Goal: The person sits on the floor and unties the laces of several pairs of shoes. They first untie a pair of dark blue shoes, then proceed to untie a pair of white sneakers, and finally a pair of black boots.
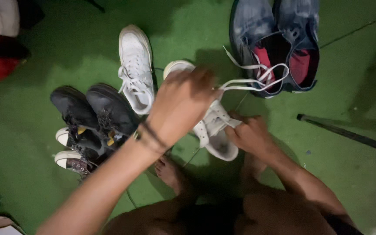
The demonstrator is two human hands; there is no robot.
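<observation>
Nearest the camera, bare knees and a foot fade into shadow, partly cut off by the frame's lower edge. Just beyond, the right hand is closed on the side of a white sneaker resting on the green floor. The left hand (covering the sneaker's toe) pinches the white laces, pulled taut. Farther off lie black shoes, another white sneaker and blue shoes.
</observation>
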